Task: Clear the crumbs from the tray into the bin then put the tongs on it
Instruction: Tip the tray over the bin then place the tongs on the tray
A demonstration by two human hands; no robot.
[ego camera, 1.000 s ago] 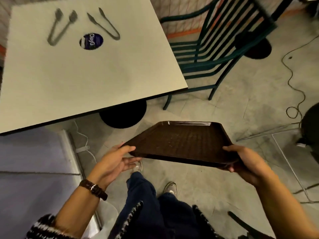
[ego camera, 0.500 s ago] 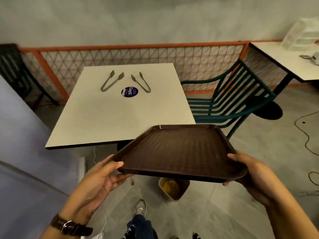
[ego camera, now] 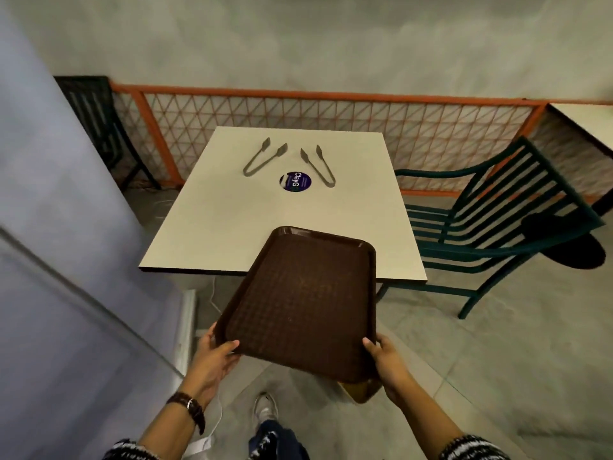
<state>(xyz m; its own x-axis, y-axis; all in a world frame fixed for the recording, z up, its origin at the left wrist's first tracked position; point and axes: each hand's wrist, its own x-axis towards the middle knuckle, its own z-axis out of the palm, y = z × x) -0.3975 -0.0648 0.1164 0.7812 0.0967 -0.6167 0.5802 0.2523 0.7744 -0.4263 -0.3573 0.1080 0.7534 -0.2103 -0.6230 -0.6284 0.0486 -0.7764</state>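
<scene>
Now we hold the dark brown textured plastic tray (ego camera: 302, 303) by its near corners, our left hand (ego camera: 212, 360) curled around the near-left corner with the thumb laid on the tray's upper face, and our right hand (ego camera: 386, 363) closed on the near-right corner in the same way. The tray is in the air, tipped so its far edge reaches over the near edge of the square white table (ego camera: 205, 234), and it is not resting on anything. Its surface looks almost bare; a few faint specks may be crumbs or only wear, and we cannot tell which. Just beneath the tray's near-right corner a tan bin (ego camera: 363, 391) peeks out on the floor, mostly hidden by the tray. Two pairs of metal tongs lie far back on the table, well apart from the tray: the left tongs (ego camera: 262, 157) and the right tongs (ego camera: 318, 166), on either side of a round blue sticker (ego camera: 295, 181). A green slatted metal chair (ego camera: 491, 234) stands to the right of the table. We judge that the emptying step is done or nearly so, and that we are bringing the tray to the table. Next we need to set it flat on the open near part of the tabletop, free a hand, and reach to the back for the tongs.
</scene>
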